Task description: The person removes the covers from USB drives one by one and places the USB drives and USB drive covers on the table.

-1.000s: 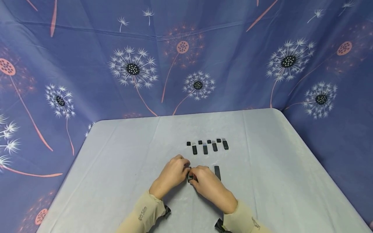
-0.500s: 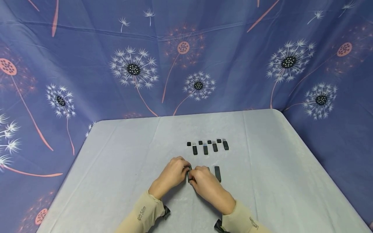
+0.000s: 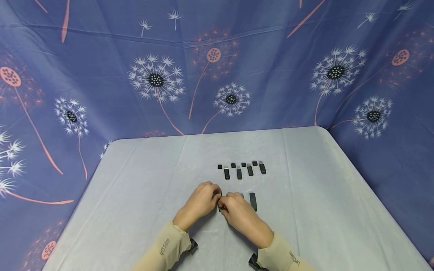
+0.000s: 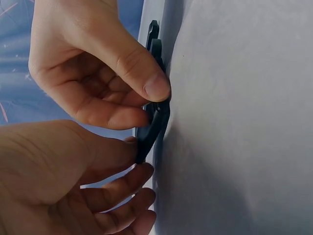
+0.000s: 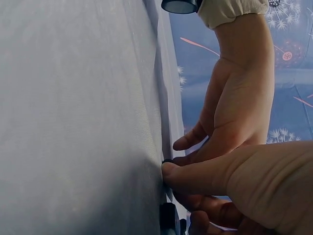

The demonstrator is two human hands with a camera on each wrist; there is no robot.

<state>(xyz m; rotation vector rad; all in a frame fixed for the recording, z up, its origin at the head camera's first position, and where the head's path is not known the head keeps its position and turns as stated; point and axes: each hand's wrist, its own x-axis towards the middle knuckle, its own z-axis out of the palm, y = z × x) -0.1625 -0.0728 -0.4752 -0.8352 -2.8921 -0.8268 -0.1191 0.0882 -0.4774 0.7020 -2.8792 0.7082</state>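
Your left hand (image 3: 200,201) and right hand (image 3: 241,214) pinch a small black flash drive (image 4: 152,125) against the tabletop (image 3: 142,195); judged light, rigid, slightly slick, so grip its flat sides near each end.

USB stick (image 4: 151,128) | small, black, slim | low over table, pinched at both ends
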